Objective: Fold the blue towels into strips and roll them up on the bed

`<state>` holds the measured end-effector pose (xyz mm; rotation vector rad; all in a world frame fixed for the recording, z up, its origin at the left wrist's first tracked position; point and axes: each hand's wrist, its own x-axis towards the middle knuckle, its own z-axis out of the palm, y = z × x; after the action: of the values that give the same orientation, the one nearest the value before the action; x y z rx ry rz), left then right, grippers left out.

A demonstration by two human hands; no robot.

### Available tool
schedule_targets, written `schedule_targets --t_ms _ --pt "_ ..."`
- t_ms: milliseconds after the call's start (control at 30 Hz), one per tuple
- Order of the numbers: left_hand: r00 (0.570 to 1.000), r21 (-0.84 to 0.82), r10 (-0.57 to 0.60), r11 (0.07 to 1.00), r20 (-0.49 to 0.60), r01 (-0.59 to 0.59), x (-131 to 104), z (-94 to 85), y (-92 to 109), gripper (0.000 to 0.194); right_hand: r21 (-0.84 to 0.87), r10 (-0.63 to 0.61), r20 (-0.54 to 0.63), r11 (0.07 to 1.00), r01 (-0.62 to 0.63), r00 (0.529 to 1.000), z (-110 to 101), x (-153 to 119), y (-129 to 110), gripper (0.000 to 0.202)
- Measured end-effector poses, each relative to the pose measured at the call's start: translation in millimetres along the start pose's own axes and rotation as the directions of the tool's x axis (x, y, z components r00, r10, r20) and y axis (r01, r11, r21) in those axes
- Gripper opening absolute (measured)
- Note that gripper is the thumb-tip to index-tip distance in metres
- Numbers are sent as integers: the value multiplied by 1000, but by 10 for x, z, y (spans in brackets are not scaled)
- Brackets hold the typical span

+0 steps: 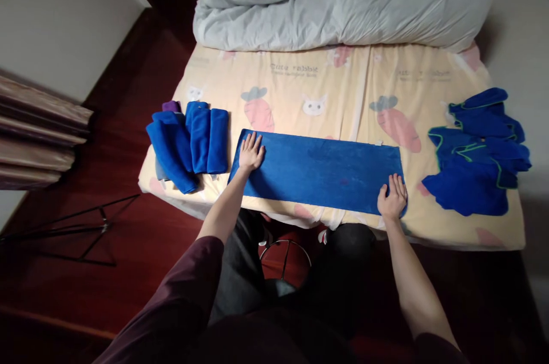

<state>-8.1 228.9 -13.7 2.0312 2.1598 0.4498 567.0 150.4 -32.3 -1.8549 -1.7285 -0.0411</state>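
A blue towel [317, 170] lies spread flat as a long rectangle along the near side of the bed. On its left end my left hand [251, 152] rests palm down, fingers spread. My right hand [392, 198] lies flat on the right end, close to the edge, its fingers stretched out. Neither hand grips the cloth. Left of the towel sit several folded blue towels [218, 141], bundled side by side, with a bit of purple cloth [171, 106] behind them. To the right is a loose, crumpled heap of blue towels [480, 158], some with green edging.
The bed [317, 84] has a cream sheet printed with carrots and rabbits. A grey and yellow quilt [343, 15] is bunched along its far side. At left stand a black tripod stand [103, 228] and a curtain [38, 135]. A round stool frame [285, 244] shows between my legs.
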Motion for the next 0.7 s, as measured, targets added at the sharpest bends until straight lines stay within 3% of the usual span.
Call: schedule_targets --t_ms 167,300,600,700 --pt "993 -4 -118 993 -1 118 103 -121 -149 69 -24 14 33 1000 -13 999 -40 8 -34 55" --pt "983 3 -183 983 -8 183 122 -180 -130 71 -62 35 67 998 -31 997 -60 8 -55 56" --pt "978 -52 -207 977 -36 205 82 -225 -6 69 -139 72 145 989 -52 987 -155 5 -121 57" --pt "980 -99 -190 978 -61 184 70 -223 -2 68 -151 163 144 978 -141 976 -160 53 -263 57"
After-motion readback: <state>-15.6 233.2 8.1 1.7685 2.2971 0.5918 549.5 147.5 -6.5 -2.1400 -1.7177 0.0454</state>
